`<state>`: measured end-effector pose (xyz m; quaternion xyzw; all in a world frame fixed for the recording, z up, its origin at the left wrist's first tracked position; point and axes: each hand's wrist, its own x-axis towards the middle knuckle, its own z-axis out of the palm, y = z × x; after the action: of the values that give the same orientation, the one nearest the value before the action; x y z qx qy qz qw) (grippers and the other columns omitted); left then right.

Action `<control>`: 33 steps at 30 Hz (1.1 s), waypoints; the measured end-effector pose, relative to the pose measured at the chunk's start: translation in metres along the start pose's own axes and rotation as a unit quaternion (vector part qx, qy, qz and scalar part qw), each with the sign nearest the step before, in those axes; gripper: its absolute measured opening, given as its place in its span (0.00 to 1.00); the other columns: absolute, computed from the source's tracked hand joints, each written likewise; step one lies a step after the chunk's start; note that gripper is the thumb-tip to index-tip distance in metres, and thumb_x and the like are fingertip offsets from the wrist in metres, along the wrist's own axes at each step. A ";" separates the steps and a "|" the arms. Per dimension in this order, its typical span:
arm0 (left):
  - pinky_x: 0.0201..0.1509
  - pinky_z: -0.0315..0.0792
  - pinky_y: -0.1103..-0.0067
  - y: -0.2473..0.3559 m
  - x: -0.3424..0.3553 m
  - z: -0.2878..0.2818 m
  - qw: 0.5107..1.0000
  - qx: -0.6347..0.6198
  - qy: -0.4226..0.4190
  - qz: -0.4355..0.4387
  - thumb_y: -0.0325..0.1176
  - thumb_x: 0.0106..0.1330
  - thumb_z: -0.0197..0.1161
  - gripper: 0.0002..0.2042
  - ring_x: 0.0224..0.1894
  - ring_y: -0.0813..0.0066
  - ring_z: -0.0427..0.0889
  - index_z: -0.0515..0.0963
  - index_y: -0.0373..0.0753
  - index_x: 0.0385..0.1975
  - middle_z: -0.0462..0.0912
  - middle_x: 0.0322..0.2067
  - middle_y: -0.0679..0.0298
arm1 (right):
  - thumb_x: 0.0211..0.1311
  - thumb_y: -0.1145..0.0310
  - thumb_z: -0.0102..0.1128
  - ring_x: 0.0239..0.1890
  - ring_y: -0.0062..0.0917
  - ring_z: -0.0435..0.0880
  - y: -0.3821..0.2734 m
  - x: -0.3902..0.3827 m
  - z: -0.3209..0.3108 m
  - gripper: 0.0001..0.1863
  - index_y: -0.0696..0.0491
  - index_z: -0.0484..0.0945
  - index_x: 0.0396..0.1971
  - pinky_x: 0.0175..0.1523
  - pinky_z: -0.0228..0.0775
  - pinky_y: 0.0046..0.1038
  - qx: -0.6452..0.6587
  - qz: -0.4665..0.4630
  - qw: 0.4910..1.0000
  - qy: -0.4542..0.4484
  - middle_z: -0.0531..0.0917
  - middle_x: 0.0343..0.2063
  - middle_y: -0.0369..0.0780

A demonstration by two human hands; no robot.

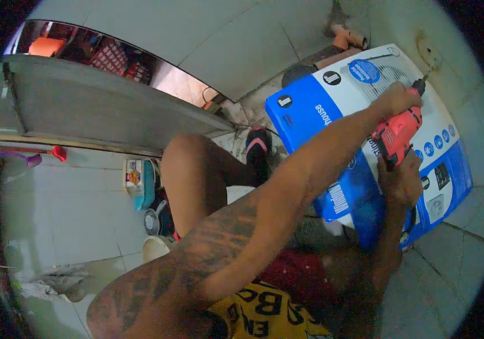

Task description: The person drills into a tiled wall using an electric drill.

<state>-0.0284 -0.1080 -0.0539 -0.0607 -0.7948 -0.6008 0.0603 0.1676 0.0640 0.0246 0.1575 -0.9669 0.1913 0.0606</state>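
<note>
Both hands were on a red power drill [396, 135], held up against a pale tiled wall [468, 68] at the right of the view. The left hand [397, 99] was closed over the back of the drill's body, the forearm crossing the whole picture from the lower left; the right hand [401, 179] was wrapped around the grip from below. The drill's dark chuck and bit [423, 82] pointed up and right, its tip touching or just short of the wall near a round brownish mark [427, 50]. Directly behind the drill stood a large blue and white cardboard box [332, 113], tilted, its upper corner close to the bit and its lower edge near the floor tiles [451, 260], so little free room remained between box, drill and wall. A bent knee [188, 169] and a foot in a dark sandal [259, 147] filled the middle. To the left, the tiled floor lay more open, bounded by a grey door edge [100, 110].
</note>
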 end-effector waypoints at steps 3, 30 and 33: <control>0.37 0.78 0.70 0.056 -0.043 0.102 0.980 -0.114 -0.009 -0.162 0.45 0.47 0.75 0.26 0.32 0.63 0.84 0.80 0.22 0.32 0.84 0.32 0.48 | 0.50 0.50 0.73 0.43 0.47 0.84 0.082 -0.031 0.004 0.35 0.50 0.70 0.54 0.43 0.79 0.47 -0.073 0.042 0.996 -0.007 0.79 0.45 0.47; 0.53 0.77 0.61 0.085 -0.048 0.012 0.982 -0.081 0.036 -0.168 0.51 0.50 0.73 0.37 0.48 0.44 0.83 0.70 0.21 0.48 0.81 0.44 0.37 | 0.50 0.44 0.73 0.41 0.50 0.85 -0.009 -0.005 0.000 0.43 0.59 0.68 0.58 0.43 0.78 0.48 -0.138 0.070 0.988 0.013 0.80 0.44 0.51; 0.50 0.78 0.60 0.084 -0.047 0.021 0.977 -0.097 0.038 -0.184 0.50 0.50 0.72 0.34 0.46 0.43 0.84 0.74 0.22 0.45 0.82 0.42 0.37 | 0.49 0.43 0.73 0.39 0.50 0.84 -0.001 -0.008 0.002 0.45 0.60 0.68 0.59 0.43 0.78 0.47 -0.152 0.074 0.986 0.008 0.80 0.43 0.51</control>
<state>0.0316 -0.0661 0.0126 0.1044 -0.7271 -0.6780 -0.0271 0.1750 0.0644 0.0218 0.0733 -0.9932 0.0475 0.0771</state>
